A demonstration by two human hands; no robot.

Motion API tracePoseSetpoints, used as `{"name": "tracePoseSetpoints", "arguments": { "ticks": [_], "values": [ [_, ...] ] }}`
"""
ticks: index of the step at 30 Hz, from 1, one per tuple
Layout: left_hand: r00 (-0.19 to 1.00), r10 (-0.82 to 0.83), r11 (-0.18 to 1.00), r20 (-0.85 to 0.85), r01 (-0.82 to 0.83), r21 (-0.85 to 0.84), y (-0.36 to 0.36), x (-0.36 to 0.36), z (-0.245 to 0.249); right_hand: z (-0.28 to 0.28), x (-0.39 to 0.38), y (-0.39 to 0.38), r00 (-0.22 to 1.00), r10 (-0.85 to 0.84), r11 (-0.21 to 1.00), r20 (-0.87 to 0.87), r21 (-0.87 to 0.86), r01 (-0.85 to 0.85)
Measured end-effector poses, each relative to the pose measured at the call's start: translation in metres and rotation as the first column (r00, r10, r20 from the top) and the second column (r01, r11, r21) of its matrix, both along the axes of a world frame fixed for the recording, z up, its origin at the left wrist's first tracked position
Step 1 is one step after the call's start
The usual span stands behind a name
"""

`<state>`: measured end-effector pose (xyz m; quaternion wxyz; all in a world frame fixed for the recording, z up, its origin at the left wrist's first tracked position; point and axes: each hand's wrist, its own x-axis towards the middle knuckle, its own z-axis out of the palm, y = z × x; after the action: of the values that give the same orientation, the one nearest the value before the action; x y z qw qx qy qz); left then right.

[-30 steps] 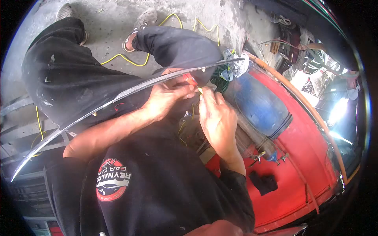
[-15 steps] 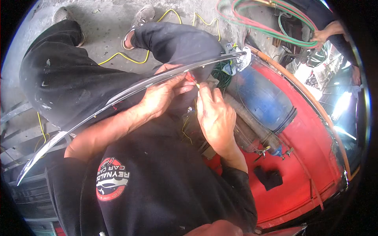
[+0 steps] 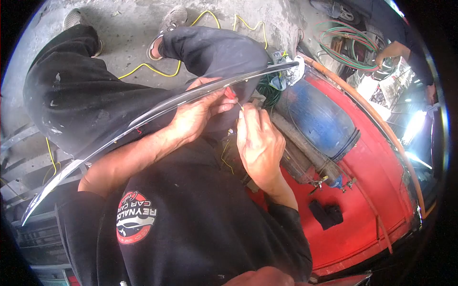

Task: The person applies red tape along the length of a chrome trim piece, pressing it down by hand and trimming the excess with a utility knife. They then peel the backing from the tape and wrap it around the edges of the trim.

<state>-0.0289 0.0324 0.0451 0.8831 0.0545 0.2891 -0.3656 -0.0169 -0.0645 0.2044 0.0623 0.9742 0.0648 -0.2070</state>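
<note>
A long, curved, glossy dark trim strip (image 3: 179, 99) runs diagonally across my lap. My left hand (image 3: 198, 112) reaches around the strip near its upper right part, its fingers closed on it, with a small red piece (image 3: 230, 92) at the fingertips. Just right of it, my right hand (image 3: 260, 138) is closed in a pinch on a thin, light-coloured strand (image 3: 240, 104) with a yellowish bit at the fingers; I cannot tell its kind. The strand spans the short space between the red piece and my right fingertips. Another tiny red bit (image 3: 139, 130) shows along the strip's lower edge.
A blue cylinder (image 3: 319, 119) and a narrower rusty cylinder (image 3: 310, 150) with valves lie on a red panel (image 3: 362, 190), by a black cloth (image 3: 326, 214). A yellow cord (image 3: 152, 68) crosses the concrete floor. At upper right, another person's hand (image 3: 391, 51) is at coiled hoses (image 3: 350, 45).
My right hand has drawn slightly down, away from the red piece, and the thin strand between them shows more. The other person's hose coil has moved lower and to the right.
</note>
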Motion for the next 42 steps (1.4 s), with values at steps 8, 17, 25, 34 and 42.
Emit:
{"name": "tracePoseSetpoints", "arguments": {
  "ticks": [8,17,25,34,42],
  "values": [
    [1.000,-0.001,1.000,-0.017,0.001,0.013,0.001,0.000,0.001,-0.024,0.000,-0.003,1.000,0.011,1.000,0.000,-0.013,-0.011],
    [1.000,-0.022,0.999,0.006,0.022,0.039,0.003,0.003,0.008,-0.028,-0.002,-0.004,0.997,0.056,0.991,-0.047,-0.120,-0.062],
    [0.997,0.037,0.991,0.064,-0.044,0.127,-0.009,-0.008,-0.004,-0.033,-0.005,0.000,0.994,0.093,0.983,-0.049,-0.152,-0.099],
    [0.997,-0.071,0.988,0.024,0.067,0.137,-0.012,-0.013,-0.006,-0.032,-0.014,-0.002,0.997,-0.032,0.993,-0.076,-0.120,0.023],
    [0.992,-0.018,0.984,0.126,-0.005,0.180,-0.004,-0.005,-0.004,-0.025,-0.025,-0.017,0.985,-0.083,0.973,-0.151,-0.226,0.047]
  ]
}}
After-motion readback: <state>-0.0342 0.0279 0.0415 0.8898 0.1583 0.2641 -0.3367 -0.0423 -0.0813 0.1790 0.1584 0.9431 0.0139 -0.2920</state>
